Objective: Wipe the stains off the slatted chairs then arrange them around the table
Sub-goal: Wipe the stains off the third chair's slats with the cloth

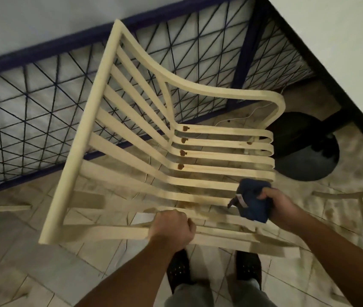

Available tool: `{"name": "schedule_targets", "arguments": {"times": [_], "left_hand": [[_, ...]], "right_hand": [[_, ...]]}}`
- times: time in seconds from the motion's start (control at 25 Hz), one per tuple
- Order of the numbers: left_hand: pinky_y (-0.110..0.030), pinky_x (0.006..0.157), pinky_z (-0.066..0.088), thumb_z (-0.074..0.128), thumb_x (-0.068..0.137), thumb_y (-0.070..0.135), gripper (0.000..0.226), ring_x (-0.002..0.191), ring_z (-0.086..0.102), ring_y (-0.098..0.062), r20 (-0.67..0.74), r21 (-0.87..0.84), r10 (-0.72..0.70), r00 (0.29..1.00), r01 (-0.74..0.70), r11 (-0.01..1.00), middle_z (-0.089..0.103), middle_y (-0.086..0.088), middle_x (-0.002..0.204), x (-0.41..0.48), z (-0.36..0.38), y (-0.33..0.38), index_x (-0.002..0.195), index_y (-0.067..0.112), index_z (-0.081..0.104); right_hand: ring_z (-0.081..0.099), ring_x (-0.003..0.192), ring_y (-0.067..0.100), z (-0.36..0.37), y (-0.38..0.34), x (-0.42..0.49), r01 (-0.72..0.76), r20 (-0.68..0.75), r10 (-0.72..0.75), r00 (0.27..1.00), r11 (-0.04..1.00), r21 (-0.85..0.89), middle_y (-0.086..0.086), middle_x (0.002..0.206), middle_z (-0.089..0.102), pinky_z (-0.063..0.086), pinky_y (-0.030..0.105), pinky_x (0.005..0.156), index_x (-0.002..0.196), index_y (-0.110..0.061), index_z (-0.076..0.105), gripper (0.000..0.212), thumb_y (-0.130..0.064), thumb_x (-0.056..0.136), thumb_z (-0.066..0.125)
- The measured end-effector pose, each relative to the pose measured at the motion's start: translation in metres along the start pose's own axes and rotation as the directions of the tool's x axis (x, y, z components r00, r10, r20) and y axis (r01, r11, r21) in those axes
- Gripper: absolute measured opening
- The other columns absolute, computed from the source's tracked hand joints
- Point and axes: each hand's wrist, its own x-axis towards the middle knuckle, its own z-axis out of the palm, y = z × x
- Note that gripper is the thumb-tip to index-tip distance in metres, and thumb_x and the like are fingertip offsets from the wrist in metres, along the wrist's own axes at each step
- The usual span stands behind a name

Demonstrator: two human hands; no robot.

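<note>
My left hand [171, 227] is clenched round the near armrest of a cream slatted chair [220, 132], which stands tipped on the tiled floor [32, 262]. My right hand [280, 204] squeezes a bunched blue cloth [251, 200] against the front seat slats. The brown stains [182, 152] at the bend of the seat are unwiped.

If the left grip slips while I scrub, I judge the chair could topple against the blue wire-grid frame [32, 107] behind it or onto the black round base [304, 160] beside it. A balled cloth may also smear the spots rather than lift them.

By my count there is one whole chair, one cloth and five distinct stains: four in a row and one nearer the front. Two cream pieces [353, 192] at the frame's edges are possibly more chairs.
</note>
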Motion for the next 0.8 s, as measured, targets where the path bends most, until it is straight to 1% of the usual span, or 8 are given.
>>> {"name": "schedule_targets", "arguments": {"times": [0.12, 0.2, 0.24, 0.36, 0.44, 0.52, 0.64, 0.8], "left_hand": [[-0.032, 0.07, 0.053, 0.028, 0.103, 0.058, 0.055, 0.075, 0.06, -0.015, -0.01, -0.07, -0.03, 1.0, 0.029, 0.997, 0.064, -0.001, 0.083, -0.01, -0.004, -0.002, 0.091, 0.018, 0.065], [-0.036, 0.077, 0.055, 0.037, 0.102, 0.054, 0.043, 0.08, 0.062, -0.018, -0.011, -0.315, -0.096, 0.995, 0.088, 0.945, 0.067, -0.001, 0.089, -0.02, -0.009, -0.001, 0.096, 0.022, 0.066], [-0.039, 0.081, 0.056, 0.043, 0.102, 0.05, 0.036, 0.082, 0.064, -0.02, -0.015, -0.482, -0.151, 0.988, 0.125, 0.867, 0.067, -0.001, 0.088, -0.024, -0.015, 0.002, 0.095, 0.023, 0.066], [-0.04, 0.087, 0.056, 0.052, 0.102, 0.03, 0.024, 0.085, 0.065, -0.022, -0.024, -0.856, -0.25, 0.968, 0.109, 0.505, 0.07, -0.003, 0.087, -0.046, -0.058, 0.019, 0.093, 0.016, 0.069], [-0.03, 0.077, 0.055, 0.053, 0.104, 0.02, 0.024, 0.083, 0.064, -0.025, -0.052, -0.965, -0.266, 0.963, 0.021, 0.262, 0.07, -0.005, 0.085, -0.075, -0.106, 0.04, 0.092, 0.01, 0.07], [-0.028, 0.073, 0.051, 0.055, 0.104, 0.022, 0.021, 0.088, 0.067, -0.027, -0.137, -0.985, -0.254, 0.958, -0.104, 0.139, 0.074, -0.005, 0.09, -0.106, -0.154, 0.056, 0.097, 0.013, 0.072], [-0.019, 0.076, 0.053, 0.062, 0.101, 0.021, 0.013, 0.097, 0.069, -0.008, -0.29, -0.955, -0.166, 0.943, -0.273, 0.118, 0.074, 0.006, 0.104, -0.153, -0.209, 0.07, 0.109, 0.022, 0.072], [-0.02, 0.079, 0.056, 0.066, 0.092, 0.037, 0.032, 0.102, 0.065, 0.002, -0.436, -0.895, -0.084, 0.896, -0.422, 0.148, 0.069, 0.012, 0.117, -0.199, -0.258, 0.086, 0.122, 0.028, 0.068]], "right_hand": [[0.065, 0.103, 0.035, 0.014, -0.02, -0.062, 0.068, 0.12, -0.09, 0.989, 0.982, 0.177, 0.021, 0.115, 0.067, 0.055, 0.044, 0.086, 0.12, -0.007, 0.061, 0.041, -0.011, 0.083, 0.044], [0.066, 0.105, 0.036, 0.024, -0.032, -0.102, 0.086, 0.187, -0.144, 0.972, 0.954, 0.287, 0.022, 0.115, 0.068, 0.058, 0.043, 0.085, 0.12, -0.006, 0.061, 0.04, -0.011, 0.088, 0.038], [0.065, 0.107, 0.037, 0.03, -0.037, -0.123, 0.095, 0.212, -0.172, 0.962, 0.938, 0.333, 0.023, 0.118, 0.067, 0.057, 0.044, 0.086, 0.122, -0.006, 0.06, 0.04, -0.01, 0.091, 0.036], [0.061, 0.115, 0.04, 0.044, -0.047, -0.168, 0.116, 0.246, -0.24, 0.939, 0.895, 0.431, 0.024, 0.128, 0.063, 0.056, 0.046, 0.091, 0.129, -0.008, 0.057, 0.04, -0.011, 0.094, 0.038], [0.059, 0.12, 0.043, 0.055, -0.056, -0.198, 0.119, 0.265, -0.26, 0.928, 0.885, 0.451, 0.025, 0.134, 0.06, 0.053, 0.049, 0.095, 0.135, -0.009, 0.055, 0.042, -0.013, 0.096, 0.04], [0.059, 0.122, 0.045, 0.065, -0.068, -0.224, 0.108, 0.302, -0.262, 0.917, 0.89, 0.443, 0.026, 0.136, 0.06, 0.049, 0.053, 0.101, 0.137, -0.008, 0.054, 0.042, -0.015, 0.097, 0.04], [0.063, 0.117, 0.044, 0.08, -0.092, -0.262, 0.154, 0.332, -0.286, 0.899, 0.915, 0.372, 0.025, 0.129, 0.066, 0.053, 0.052, 0.095, 0.134, -0.006, 0.056, 0.042, -0.014, 0.095, 0.042], [0.066, 0.115, 0.043, 0.094, -0.119, -0.301, 0.25, 0.326, -0.313, 0.892, 0.943, 0.221, 0.022, 0.123, 0.07, 0.049, 0.057, 0.101, 0.132, -0.007, 0.059, 0.04, -0.021, 0.097, 0.046]]}}
